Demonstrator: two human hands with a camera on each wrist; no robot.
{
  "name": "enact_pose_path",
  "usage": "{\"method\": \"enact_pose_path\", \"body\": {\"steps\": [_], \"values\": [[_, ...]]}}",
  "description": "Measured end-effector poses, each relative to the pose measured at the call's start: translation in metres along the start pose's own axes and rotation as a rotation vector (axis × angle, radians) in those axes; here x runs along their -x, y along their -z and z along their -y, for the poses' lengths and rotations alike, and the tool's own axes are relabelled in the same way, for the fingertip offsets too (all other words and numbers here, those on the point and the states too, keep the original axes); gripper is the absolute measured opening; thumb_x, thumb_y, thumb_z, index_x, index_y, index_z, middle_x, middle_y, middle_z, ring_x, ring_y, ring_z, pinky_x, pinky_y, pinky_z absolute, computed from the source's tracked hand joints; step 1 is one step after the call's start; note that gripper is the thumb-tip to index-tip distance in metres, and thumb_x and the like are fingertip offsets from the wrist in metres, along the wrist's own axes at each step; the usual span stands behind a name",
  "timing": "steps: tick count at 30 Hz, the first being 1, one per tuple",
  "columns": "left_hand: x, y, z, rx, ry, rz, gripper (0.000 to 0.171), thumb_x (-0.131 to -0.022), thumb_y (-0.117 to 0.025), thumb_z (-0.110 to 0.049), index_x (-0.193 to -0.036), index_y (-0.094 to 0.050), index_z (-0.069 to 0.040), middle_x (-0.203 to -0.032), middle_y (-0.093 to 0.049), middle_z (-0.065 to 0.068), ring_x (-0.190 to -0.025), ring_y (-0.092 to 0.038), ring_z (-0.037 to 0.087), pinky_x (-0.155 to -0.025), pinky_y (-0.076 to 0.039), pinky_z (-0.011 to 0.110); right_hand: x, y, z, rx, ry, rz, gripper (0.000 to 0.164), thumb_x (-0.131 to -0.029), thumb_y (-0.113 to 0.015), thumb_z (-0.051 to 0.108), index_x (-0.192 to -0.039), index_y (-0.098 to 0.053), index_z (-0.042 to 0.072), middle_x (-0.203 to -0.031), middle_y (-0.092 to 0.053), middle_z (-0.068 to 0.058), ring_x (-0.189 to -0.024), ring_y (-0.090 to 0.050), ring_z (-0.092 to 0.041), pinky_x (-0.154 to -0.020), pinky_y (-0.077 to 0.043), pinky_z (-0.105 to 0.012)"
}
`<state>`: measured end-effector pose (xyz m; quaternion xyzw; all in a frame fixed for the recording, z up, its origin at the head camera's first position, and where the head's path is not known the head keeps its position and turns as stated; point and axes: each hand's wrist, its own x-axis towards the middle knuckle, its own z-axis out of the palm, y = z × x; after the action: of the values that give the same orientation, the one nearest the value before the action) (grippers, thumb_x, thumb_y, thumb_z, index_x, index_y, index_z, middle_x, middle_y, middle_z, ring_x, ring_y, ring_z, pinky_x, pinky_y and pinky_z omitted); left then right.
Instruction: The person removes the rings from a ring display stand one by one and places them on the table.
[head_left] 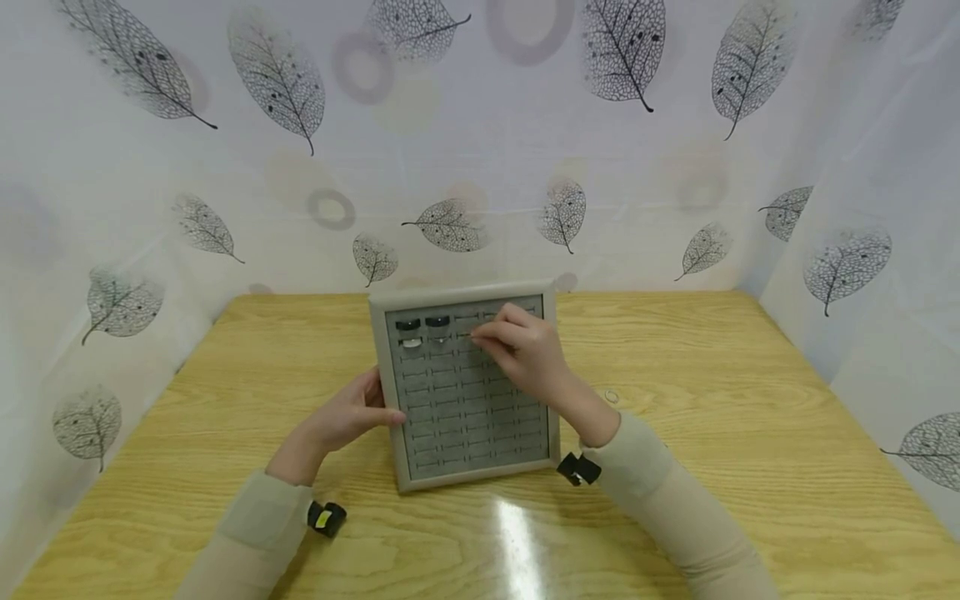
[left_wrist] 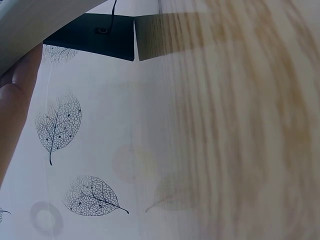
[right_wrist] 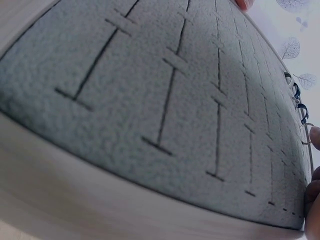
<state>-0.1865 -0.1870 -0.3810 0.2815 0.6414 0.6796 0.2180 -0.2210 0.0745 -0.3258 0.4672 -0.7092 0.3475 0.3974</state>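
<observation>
A ring display board [head_left: 472, 433] with a pale frame and grey slotted padding stands tilted on the table. My left hand [head_left: 348, 417] grips its left edge, thumb on the front and fingers behind. In the upper left slots sit two black rings [head_left: 437, 322], a wide pale ring [head_left: 411, 342] and a thin silver ring [head_left: 440, 339]. At the third slot of the second row, my right hand [head_left: 528, 350] pinches a thin ring [right_wrist: 307, 125] against the padding. The left wrist view shows only part of the left hand [left_wrist: 20, 90] and the board's edge [left_wrist: 30, 30].
Right of the board, one loose thin ring [head_left: 611, 397] lies on the wooden table [head_left: 712, 433]. A leaf-patterned sheet [head_left: 480, 167] hangs behind the table and along its sides. Dark wrist devices [head_left: 327, 518] are strapped near both cuffs.
</observation>
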Motion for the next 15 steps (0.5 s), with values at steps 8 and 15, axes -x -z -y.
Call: {"method": "enact_pose_path", "body": {"steps": [8, 15], "values": [[0.0004, -0.0011, -0.0007, 0.001, -0.003, -0.002, 0.078, -0.082, -0.059, 0.000, -0.141, -0.009, -0.004, -0.131, -0.037, 0.018, -0.113, -0.045, 0.023, -0.088, -0.041, 0.035, 0.0018, 0.0010, -0.0020, -0.080, 0.008, -0.021, 0.003, -0.075, -0.068, 0.002, -0.073, -0.067, 0.000, -0.065, -0.050, -0.003, -0.053, -0.042, -0.009, -0.046, -0.036, -0.018], [0.0005, -0.0007, -0.0006, 0.001, -0.008, 0.003, 0.077, -0.082, -0.059, 0.001, -0.141, -0.009, -0.004, -0.130, -0.038, 0.017, -0.112, -0.045, 0.023, -0.088, -0.041, 0.035, 0.0018, 0.0092, 0.0015, -0.107, -0.009, -0.015, 0.004, -0.071, -0.069, -0.003, -0.072, -0.066, -0.001, -0.063, -0.048, -0.002, -0.053, -0.038, -0.009, -0.046, -0.033, -0.018]]}}
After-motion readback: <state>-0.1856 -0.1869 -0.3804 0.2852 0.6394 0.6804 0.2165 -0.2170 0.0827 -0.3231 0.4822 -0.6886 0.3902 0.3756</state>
